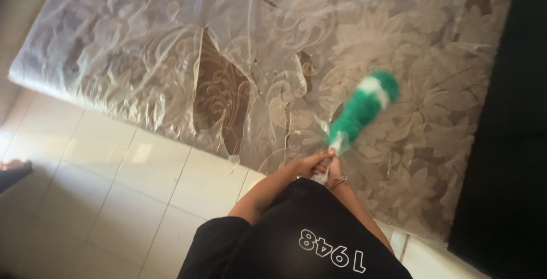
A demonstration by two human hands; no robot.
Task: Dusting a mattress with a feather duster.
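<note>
Left hand [307, 165] and right hand [332, 168] together, clamped on green duster [364, 108] handle, duster angled toward 1 o'clock over plastic-covered mattress [142, 45], tiled floor [114, 199] at 8 o'clock

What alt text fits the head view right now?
Both hands, left hand and right hand, grip a fluffy green-and-white duster over a floral mattress wrapped in torn clear plastic, beside a pale tiled floor.

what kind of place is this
Probably a room in a home: a mattress with floral fabric under torn clear plastic wrap, pale floor tiles, and hands holding a green duster.
</note>
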